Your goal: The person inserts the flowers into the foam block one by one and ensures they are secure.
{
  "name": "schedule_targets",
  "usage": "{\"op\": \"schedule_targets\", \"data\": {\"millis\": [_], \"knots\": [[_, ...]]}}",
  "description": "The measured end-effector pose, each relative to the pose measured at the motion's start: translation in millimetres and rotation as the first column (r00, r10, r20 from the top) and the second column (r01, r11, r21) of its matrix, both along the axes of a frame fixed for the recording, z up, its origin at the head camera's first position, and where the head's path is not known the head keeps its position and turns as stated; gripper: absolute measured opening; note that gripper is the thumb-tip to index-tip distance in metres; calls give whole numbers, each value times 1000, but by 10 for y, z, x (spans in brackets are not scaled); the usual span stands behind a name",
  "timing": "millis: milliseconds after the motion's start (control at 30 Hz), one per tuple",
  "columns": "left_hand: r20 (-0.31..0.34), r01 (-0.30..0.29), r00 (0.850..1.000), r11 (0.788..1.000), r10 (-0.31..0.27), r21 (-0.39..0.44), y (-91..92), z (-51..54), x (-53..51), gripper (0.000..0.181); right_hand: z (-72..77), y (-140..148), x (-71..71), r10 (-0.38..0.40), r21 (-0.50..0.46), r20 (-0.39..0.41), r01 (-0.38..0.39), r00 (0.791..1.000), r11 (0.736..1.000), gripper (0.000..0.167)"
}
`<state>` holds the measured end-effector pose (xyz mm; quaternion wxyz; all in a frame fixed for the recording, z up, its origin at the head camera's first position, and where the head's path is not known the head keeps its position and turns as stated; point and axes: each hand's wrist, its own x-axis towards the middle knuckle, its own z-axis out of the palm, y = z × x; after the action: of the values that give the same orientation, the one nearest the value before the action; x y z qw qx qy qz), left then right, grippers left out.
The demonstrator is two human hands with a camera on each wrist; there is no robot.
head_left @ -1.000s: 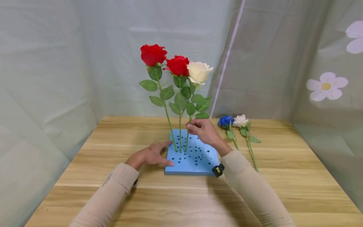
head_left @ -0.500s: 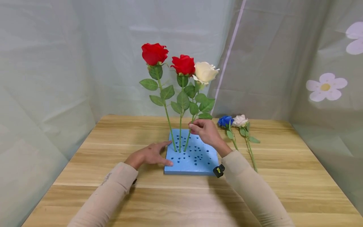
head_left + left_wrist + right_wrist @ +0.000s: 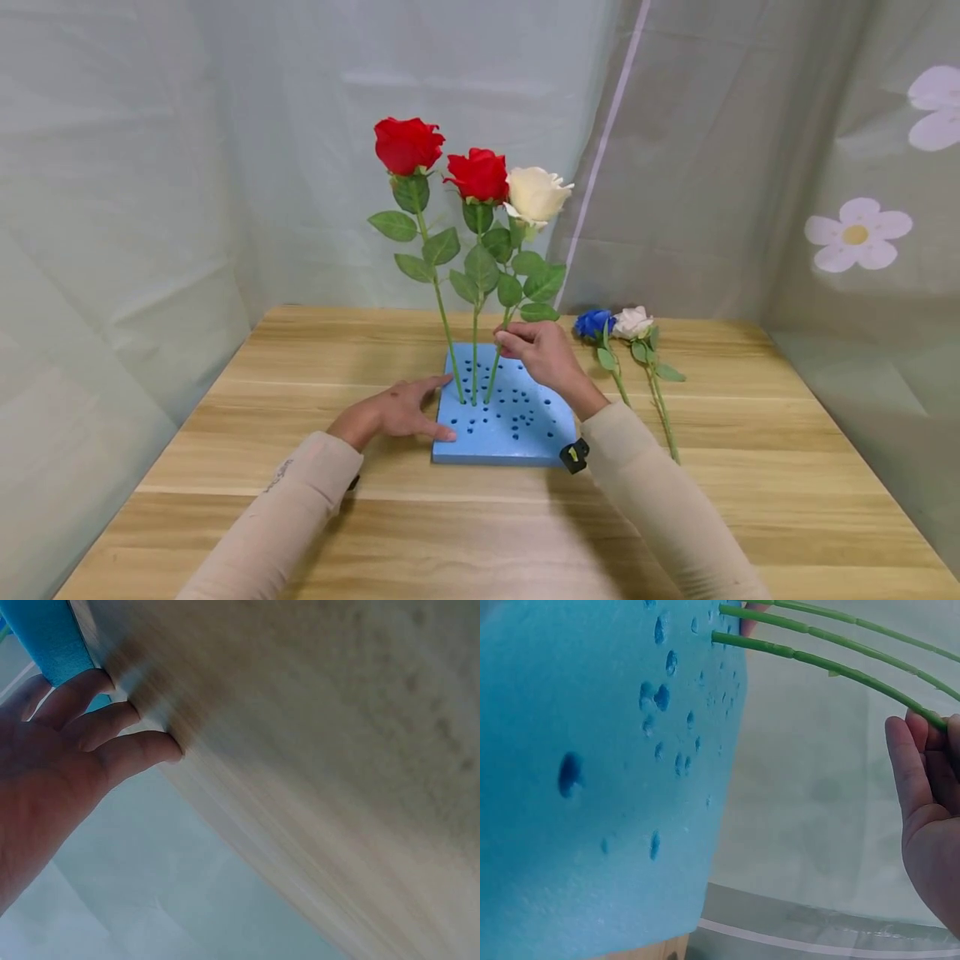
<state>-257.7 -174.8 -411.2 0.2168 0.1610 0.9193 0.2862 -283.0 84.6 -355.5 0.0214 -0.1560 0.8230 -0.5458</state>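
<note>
A cream-white rose point(image 3: 537, 197) stands with its stem in a blue foam board point(image 3: 525, 450) full of holes, leaning a little right. My right hand point(image 3: 543, 354) pinches its green stem point(image 3: 840, 669) between thumb and fingers, well above the board. Two red roses point(image 3: 408, 146) stand in the board just left of it. My left hand point(image 3: 401, 408) rests at the board's left edge, thumb and index finger spread and touching it. In the left wrist view the fingers point(image 3: 142, 750) of that hand lie loosely extended beside the board.
A blue rose point(image 3: 595, 323) and a pale pink rose point(image 3: 632, 322) lie on the wooden table point(image 3: 480, 533), right of the board. Plastic sheeting point(image 3: 300, 150) hangs behind the table and along both sides.
The white rose's head swung right, then slightly back left, and the middle red bloom shifted with it. My right hand kept hold of the stem; my left hand stayed at the board.
</note>
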Motion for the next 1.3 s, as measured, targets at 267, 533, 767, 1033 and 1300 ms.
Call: {"op": "schedule_targets", "data": {"millis": [267,533,767,1033,1300], "knots": [[-1,6,1000,1000,-6,-10,-9,17,-5,107,-16,-16,34,-8,8,-26,9,1000,1000,29],[-2,6,1000,1000,-6,-17,11,6,-20,107,-37,-2,48,-12,8,-72,13,997,1000,25],[3,-13,1000,999,13,-36,11,15,-8,107,-23,28,48,1,44,-126,5,992,999,25],[-3,-21,1000,999,21,-37,14,8,-17,108,23,65,45,-15,105,-168,33,986,994,29],[1,-26,1000,999,26,-39,14,24,-5,107,-16,152,59,-5,175,-108,24,994,984,35]]}}
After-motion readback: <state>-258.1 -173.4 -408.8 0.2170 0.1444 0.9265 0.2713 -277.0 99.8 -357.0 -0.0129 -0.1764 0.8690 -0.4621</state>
